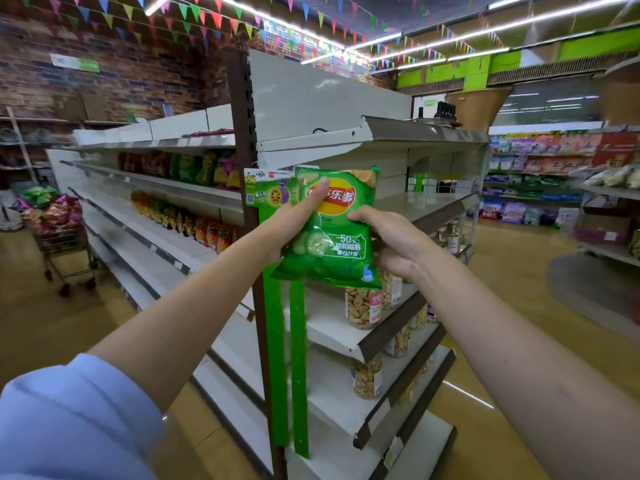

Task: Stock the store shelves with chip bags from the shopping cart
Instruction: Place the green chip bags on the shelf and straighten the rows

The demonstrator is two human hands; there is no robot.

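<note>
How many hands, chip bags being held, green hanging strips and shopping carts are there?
Hands: 2, the left hand and the right hand, both holding the bag
Green chip bag being held: 1
Green hanging strips on the shelf end: 2
Shopping cart with bags inside: 1
Total: 6

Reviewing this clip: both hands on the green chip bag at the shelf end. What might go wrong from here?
1. The green chip bag is held by the left hand and right hand in front of the green hanging strips; it may snag there.
2. The nearest shelves carry snack jars, so the bag might be misplaced away from the chip rows.
</note>
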